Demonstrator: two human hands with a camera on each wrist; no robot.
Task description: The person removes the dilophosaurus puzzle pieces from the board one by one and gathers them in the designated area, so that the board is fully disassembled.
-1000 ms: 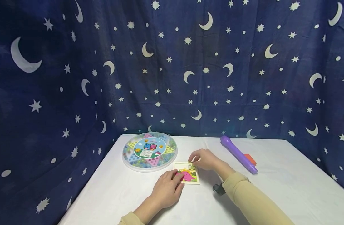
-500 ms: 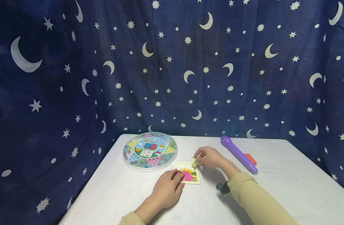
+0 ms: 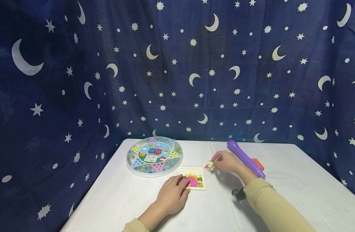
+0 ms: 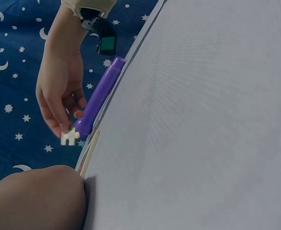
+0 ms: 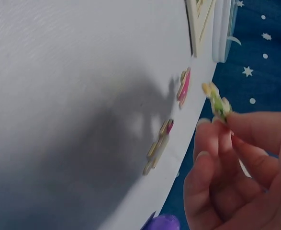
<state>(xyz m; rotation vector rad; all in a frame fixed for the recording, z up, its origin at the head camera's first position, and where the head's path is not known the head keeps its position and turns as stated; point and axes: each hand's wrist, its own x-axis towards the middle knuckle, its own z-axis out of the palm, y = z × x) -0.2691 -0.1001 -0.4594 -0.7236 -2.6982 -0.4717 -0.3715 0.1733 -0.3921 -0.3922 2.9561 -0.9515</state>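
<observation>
My left hand (image 3: 172, 194) rests on the lower left of a small jigsaw puzzle in a cream frame (image 3: 192, 168). Part of a pink dinosaur picture shows beside its fingers; the upper part of the frame looks bare. To the right of the frame, my right hand (image 3: 228, 162) pinches a jigsaw piece (image 5: 218, 103) between thumb and fingertips, above the table. Green and yellow show on this piece, and its knobbed outline is clear in the left wrist view. Below it in the right wrist view, a pink piece (image 5: 185, 87) and another piece (image 5: 158, 147) lie on the cloth.
A round, clear Chinese checkers box (image 3: 155, 156) lies behind and left of the puzzle. At the right lies a long purple tube (image 3: 245, 158), with an orange block (image 3: 258, 164) behind it. White cloth covers the table (image 3: 293, 190); a starry curtain (image 3: 177, 80) stands behind.
My right hand has lifted the jigsaw piece from the frame's upper right corner and carried it to the right, over the loose pieces. My left hand has stayed on the puzzle.
</observation>
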